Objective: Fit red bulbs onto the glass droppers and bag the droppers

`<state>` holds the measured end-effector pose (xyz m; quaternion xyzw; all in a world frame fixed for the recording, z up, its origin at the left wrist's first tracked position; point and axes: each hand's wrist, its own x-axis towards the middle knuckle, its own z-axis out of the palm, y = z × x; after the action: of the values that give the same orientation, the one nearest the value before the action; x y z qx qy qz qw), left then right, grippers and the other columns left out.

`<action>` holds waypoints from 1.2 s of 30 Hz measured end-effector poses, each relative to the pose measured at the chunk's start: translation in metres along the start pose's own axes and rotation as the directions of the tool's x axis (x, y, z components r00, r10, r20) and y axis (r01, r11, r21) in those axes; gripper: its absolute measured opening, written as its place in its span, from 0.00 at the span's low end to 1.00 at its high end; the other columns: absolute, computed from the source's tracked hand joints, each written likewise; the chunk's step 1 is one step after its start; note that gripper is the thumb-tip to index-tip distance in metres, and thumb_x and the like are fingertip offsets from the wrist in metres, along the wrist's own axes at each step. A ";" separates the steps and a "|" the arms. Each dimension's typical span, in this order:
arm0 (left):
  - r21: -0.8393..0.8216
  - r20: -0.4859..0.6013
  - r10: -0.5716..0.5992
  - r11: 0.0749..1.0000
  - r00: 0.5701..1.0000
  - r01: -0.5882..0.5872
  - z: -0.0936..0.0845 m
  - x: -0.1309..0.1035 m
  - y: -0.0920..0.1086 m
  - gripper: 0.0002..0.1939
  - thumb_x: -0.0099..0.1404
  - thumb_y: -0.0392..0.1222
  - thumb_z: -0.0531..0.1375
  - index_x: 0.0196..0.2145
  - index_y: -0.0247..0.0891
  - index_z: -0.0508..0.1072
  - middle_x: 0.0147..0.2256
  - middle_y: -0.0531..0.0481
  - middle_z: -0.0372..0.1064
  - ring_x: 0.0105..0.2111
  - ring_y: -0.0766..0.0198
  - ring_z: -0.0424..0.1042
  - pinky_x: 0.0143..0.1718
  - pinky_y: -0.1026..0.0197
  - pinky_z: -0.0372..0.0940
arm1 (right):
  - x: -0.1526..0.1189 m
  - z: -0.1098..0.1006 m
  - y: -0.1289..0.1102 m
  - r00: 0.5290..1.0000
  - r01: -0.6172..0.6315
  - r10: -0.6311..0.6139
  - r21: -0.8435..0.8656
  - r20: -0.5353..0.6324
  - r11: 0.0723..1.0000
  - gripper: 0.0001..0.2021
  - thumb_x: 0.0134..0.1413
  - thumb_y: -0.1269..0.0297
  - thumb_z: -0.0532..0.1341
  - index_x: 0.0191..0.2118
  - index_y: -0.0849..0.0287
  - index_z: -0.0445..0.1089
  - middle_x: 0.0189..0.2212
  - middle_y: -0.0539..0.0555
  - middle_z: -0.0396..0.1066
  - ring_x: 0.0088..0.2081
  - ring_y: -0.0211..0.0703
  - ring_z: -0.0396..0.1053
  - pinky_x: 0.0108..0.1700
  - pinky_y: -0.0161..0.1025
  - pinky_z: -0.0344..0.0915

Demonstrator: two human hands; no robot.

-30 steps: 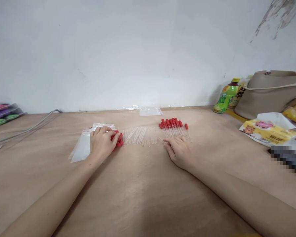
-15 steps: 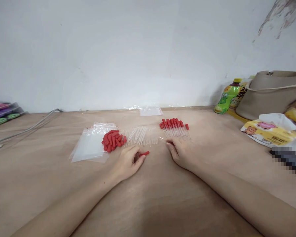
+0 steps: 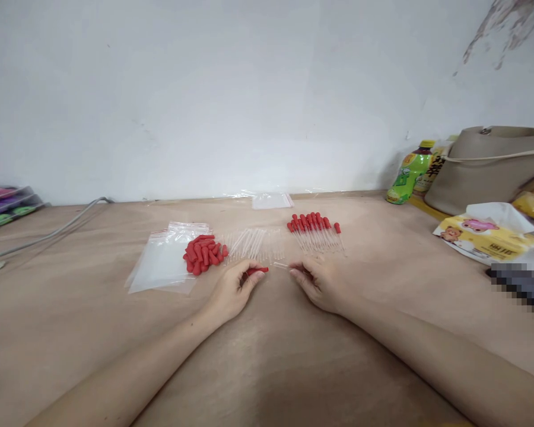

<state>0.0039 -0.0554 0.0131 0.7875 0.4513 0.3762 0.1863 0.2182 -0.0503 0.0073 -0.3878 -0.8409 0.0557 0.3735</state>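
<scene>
Pinched in my left hand (image 3: 234, 287) is a red rubber dropper bulb (image 3: 261, 270), its narrow end pointing right. My right hand (image 3: 315, 281) grips a thin clear glass tube (image 3: 281, 266) whose free end points left toward the bulb, a small gap apart. Beyond my left hand lies a heap of red bulbs (image 3: 201, 254). A row of loose clear tubes (image 3: 253, 242) stretches behind the space between my hands. Past my right hand, several tubes with red bulbs on them, assembled droppers (image 3: 314, 228), lie side by side.
Clear zip bags (image 3: 155, 267) lie under and left of the bulb heap; another bag (image 3: 272, 201) rests by the wall. At right are a green bottle (image 3: 407, 175), a beige bag (image 3: 485, 172), a yellow tissue pack (image 3: 489, 237) and a pixelated dark object (image 3: 520, 287). A grey cable (image 3: 66, 225) runs at left.
My right hand has moved left and slightly down with the tube, bringing its end near the bulb. The bulb in my left hand has turned more level.
</scene>
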 end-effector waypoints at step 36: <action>-0.075 0.151 0.017 0.997 0.988 -0.006 -0.002 -0.003 0.006 0.07 0.61 0.39 0.55 0.34 0.37 0.72 0.29 0.52 0.72 0.27 0.69 0.69 0.29 0.68 0.63 | 0.002 -0.001 -0.005 0.989 0.111 -0.106 -0.042 0.103 0.993 0.10 0.56 0.68 0.51 0.32 0.57 0.70 0.23 0.48 0.71 0.24 0.33 0.61 0.38 0.40 0.42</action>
<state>0.0042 -0.0615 0.0168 0.8089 0.4169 0.3329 0.2472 0.2146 -0.0525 0.0112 -0.3469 -0.8795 0.0348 0.3240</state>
